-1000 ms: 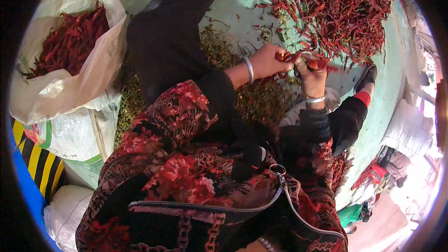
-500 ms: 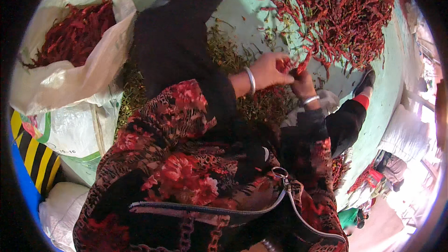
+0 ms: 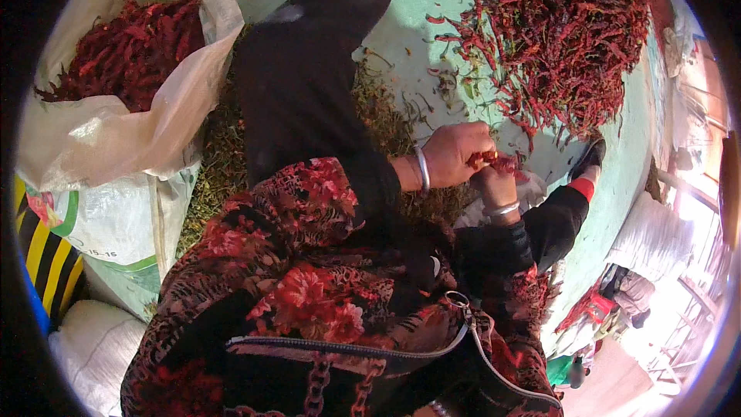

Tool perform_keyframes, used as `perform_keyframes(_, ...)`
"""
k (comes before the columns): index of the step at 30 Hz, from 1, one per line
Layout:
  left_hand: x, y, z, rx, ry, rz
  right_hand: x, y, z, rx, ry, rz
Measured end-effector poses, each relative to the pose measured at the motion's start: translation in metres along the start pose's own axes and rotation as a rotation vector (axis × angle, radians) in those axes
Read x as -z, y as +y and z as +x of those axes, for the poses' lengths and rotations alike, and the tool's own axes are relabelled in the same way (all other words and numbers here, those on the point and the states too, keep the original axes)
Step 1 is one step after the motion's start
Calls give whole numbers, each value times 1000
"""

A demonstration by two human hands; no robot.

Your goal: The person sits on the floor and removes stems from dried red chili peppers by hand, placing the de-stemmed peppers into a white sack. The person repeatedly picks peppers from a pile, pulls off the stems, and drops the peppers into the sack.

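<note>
My left hand (image 3: 455, 153), with a silver bangle at the wrist, is closed around dried red chillies (image 3: 482, 160). Right beside it, close enough to touch, my right hand (image 3: 496, 188) grips a dried red chilli (image 3: 509, 165) that sticks up past its fingers; how many it holds is hidden. Both hands are over my lap, between my spread legs. Beyond them a large heap of dried red chillies (image 3: 571, 38) lies on the pale green floor, some with stalks. Loose stalks (image 3: 444, 85) are scattered between the heap and my hands.
To the left stands an open white woven sack (image 3: 147, 208) holding dried red chillies (image 3: 139, 50). Brownish-green stalk litter (image 3: 378, 100) lies along my left leg (image 3: 297, 85). My right shoe (image 3: 590, 157) rests near the heap. Another white sack (image 3: 96, 344) lies at lower left.
Both hands have come back a little from the heap, toward my body. The right hand's chilli now lies more level, close against the left fingers. The view has shifted slightly.
</note>
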State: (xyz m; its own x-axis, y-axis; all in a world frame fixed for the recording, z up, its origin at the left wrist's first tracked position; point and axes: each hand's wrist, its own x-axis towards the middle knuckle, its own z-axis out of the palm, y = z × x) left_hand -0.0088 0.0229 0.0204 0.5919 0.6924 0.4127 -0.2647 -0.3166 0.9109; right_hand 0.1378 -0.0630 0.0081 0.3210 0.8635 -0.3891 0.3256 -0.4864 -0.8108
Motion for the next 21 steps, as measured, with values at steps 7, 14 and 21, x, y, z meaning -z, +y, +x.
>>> perform_keyframes(7, -10, 2, -15, 459, -187, -620, 9, 15, 80, 337, -93, -613)
perform_keyframes(14, 21, -35, 27, 750, 347, -727, 2, 3, 206, 344, 105, -855)
perform_keyframes(21, 19, -51, 19, 570, 520, -445, 13, -14, 125, 455, 39, -402)
